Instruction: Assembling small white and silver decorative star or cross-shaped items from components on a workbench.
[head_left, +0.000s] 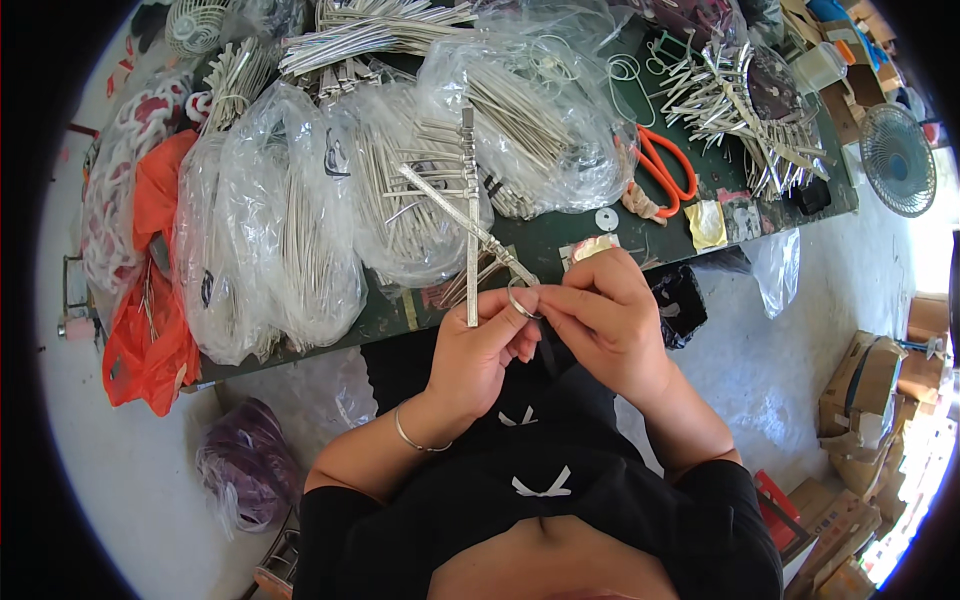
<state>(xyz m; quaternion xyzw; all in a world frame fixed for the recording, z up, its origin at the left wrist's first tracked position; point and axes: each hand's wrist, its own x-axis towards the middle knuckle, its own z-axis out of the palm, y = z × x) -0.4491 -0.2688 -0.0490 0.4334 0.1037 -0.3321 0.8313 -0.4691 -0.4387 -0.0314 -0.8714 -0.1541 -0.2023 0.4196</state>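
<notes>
In front of my chest, my left hand [482, 352] and my right hand [612, 322] meet at the near end of a narrow silver strap [455, 215]. That end bends round into a small loop, and the thumb and fingers of both hands pinch it. From there the strap slants away to the upper left over the table. A second long silver strip [473, 265] stands out straight behind it, its lower end close to my left hand; whether the two are joined I cannot tell. A bracelet circles my left wrist.
Clear plastic bags [310, 220] packed with silver strips cover the dark green table [400, 315]. Orange-handled scissors [665, 170] lie right of centre, near a bundle of loose strips [745, 115]. A red plastic bag [155, 340] hangs at the left edge. Cardboard boxes [855, 390] stand at right.
</notes>
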